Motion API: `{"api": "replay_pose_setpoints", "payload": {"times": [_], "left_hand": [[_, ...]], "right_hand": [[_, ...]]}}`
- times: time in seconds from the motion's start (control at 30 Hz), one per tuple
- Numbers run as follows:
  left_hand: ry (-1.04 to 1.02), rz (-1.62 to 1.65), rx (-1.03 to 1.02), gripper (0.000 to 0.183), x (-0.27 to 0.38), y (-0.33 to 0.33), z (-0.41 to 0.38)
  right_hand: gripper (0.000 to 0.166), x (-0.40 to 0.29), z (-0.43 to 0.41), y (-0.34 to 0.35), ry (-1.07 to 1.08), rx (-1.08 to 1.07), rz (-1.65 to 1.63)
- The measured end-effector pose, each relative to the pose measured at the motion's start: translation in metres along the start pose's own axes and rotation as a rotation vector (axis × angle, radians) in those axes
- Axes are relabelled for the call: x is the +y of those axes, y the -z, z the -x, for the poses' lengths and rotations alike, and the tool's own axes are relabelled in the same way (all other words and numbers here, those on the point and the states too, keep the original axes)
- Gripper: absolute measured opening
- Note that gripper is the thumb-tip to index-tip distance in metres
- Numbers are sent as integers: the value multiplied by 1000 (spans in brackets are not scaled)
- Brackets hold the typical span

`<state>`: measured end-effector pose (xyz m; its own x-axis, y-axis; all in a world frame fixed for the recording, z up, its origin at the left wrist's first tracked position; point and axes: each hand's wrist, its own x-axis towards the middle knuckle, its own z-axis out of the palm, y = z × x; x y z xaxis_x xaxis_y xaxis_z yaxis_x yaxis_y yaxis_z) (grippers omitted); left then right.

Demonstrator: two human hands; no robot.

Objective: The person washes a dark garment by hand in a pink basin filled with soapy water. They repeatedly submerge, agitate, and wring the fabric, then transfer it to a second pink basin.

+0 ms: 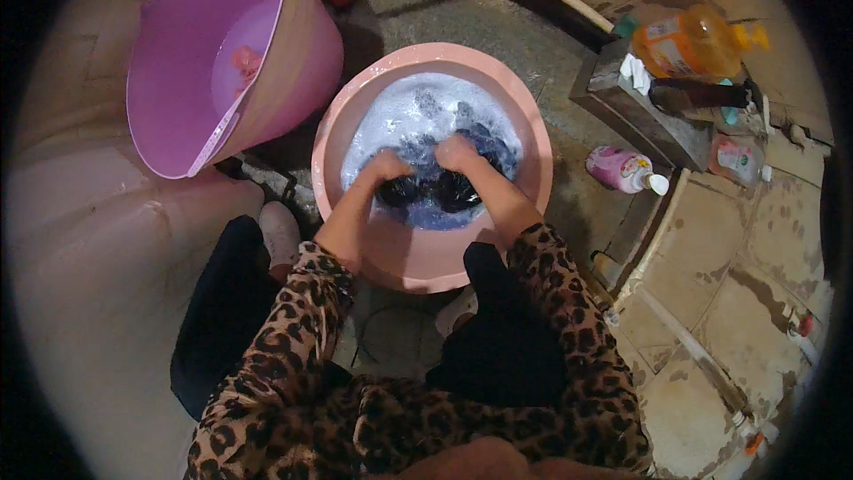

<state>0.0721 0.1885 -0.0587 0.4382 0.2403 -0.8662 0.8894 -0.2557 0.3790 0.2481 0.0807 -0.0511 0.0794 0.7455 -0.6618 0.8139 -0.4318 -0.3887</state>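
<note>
A round pink plastic basin (400,253) stands on the wet floor between my feet, with soapy water (400,103) and white suds inside. Dark wet cloth (460,190) lies bunched in the water under both hands. My left hand (392,165) is curled onto the cloth on the left side, fingers bent around it. On the right, my right hand (457,153) is closed in a fist on another part of the same dark cloth. The fingertips of both hands are partly hidden by cloth and suds.
A tall pink tub (306,67) with a reddish cloth (246,61) inside stands at upper left. To the right, a pink-and-white bottle (620,169) lies beside a stone block (640,100). Near the block are an orange bottle (693,43) and a clear pink-labelled bottle (736,160).
</note>
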Motion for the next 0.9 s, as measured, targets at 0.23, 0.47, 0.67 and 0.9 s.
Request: {"api": "replay_pose_setpoints", "payload": {"times": [0.23, 0.47, 0.67, 0.9], "left_hand": [[-573, 340, 745, 79, 76, -20, 114], [-354, 25, 771, 78, 42, -68, 100], [-225, 61, 504, 50, 14, -97, 35], [-163, -415, 129, 27, 50, -11, -2]], "right_hand": [[44, -3, 78, 23, -177, 643, -887], [65, -55, 122, -50, -274, 358, -145], [57, -36, 70, -111, -93, 402, 190], [28, 69, -38, -63, 194, 86, 207]]}}
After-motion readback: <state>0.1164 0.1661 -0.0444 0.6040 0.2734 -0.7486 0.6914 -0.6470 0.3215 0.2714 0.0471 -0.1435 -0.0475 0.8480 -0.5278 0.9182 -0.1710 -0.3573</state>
